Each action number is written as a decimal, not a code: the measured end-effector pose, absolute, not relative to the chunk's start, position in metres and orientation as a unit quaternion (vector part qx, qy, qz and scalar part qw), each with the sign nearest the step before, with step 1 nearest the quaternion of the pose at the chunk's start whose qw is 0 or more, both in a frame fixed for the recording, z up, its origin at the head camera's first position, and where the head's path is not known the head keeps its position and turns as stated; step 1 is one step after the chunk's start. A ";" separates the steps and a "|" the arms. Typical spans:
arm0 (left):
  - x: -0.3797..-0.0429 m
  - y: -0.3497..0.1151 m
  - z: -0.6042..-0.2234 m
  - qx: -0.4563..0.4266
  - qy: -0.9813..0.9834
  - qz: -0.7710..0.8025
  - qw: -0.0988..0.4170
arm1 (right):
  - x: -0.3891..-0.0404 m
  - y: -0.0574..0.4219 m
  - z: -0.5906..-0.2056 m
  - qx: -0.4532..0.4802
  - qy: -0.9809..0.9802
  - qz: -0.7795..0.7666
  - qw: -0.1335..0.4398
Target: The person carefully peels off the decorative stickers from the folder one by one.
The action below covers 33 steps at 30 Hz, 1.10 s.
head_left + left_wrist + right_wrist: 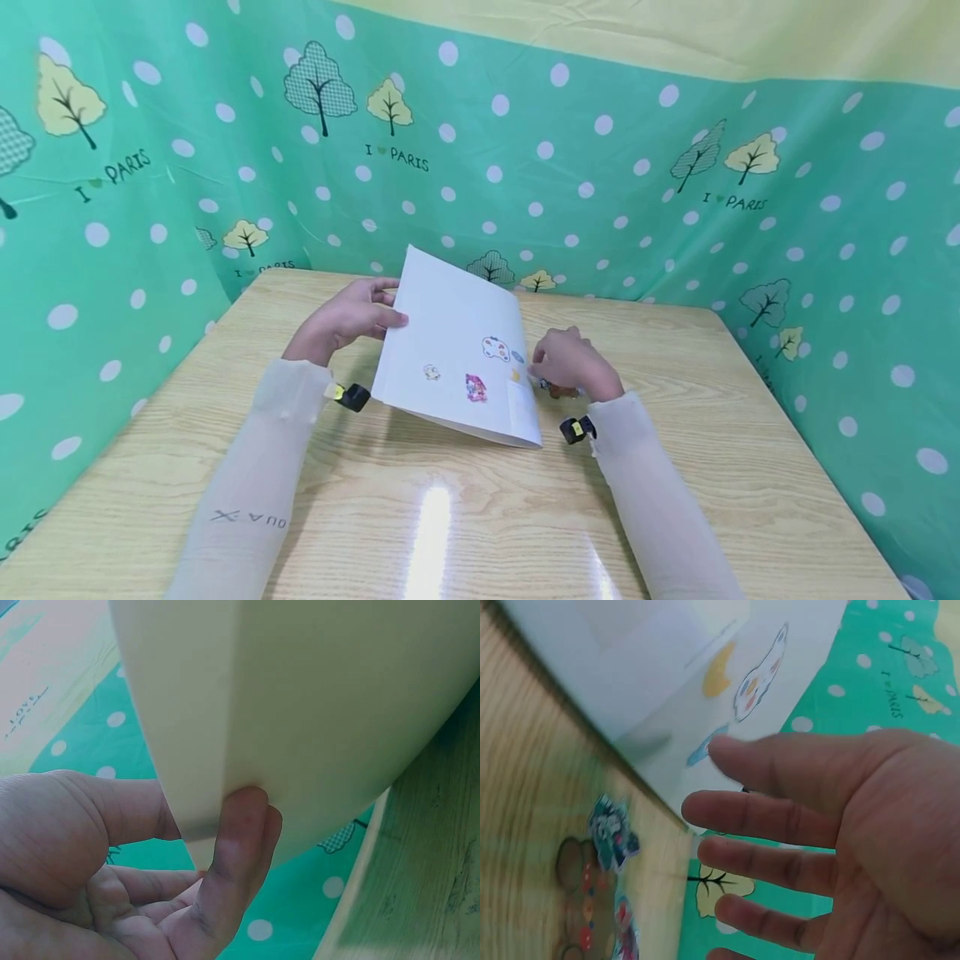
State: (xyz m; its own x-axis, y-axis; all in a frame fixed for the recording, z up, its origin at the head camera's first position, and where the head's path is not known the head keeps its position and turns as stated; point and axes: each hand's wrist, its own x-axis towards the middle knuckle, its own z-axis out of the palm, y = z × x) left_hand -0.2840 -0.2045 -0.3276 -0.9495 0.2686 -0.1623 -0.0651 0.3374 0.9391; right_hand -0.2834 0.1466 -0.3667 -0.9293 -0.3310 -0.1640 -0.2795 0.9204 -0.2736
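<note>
A large white sheet of card (442, 317) stands tilted above the table, with several stickers on its near face. My left hand (348, 317) grips its left edge, thumb on one face and fingers on the other. Beside the right edge is my right hand (573, 358); in the right wrist view its fingers are extended and spread, and the thumb overlaps a blue sticker (701, 750). A game-controller sticker (496, 348), a yellow crescent sticker (515, 376) and a pink picture sticker (476, 388) show on the card.
On the wooden table (675, 467), under the right hand, lie a brown bear cutout (585, 907), a teal figure cutout (611, 832) and a reddish figure cutout (625, 930). A green dotted curtain (600, 183) surrounds the table at the back and sides.
</note>
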 end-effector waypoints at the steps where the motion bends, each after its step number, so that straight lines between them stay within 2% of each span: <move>1: -0.284 -0.205 -0.328 0.064 0.805 0.572 0.147 | -0.282 0.145 -0.366 -0.160 0.973 -0.125 0.106; 12: -0.284 -0.205 -0.328 0.064 0.804 0.573 0.148 | -0.275 0.133 -0.366 -0.166 0.961 -0.176 0.136; 23: -0.285 -0.205 -0.328 0.065 0.804 0.573 0.146 | -0.267 0.120 -0.365 -0.200 0.973 -0.089 0.073; 33: -0.285 -0.205 -0.328 0.067 0.801 0.577 0.148 | -0.264 0.115 -0.368 -0.221 0.973 -0.045 0.047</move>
State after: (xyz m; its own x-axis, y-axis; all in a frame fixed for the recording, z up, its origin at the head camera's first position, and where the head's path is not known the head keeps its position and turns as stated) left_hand -0.2845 -0.2050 -0.3280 -0.9472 0.2776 -0.1606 -0.0643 0.3263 0.9431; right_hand -0.2642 0.1153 -0.3675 -0.8978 -0.4345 -0.0720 -0.4260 0.8982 -0.1083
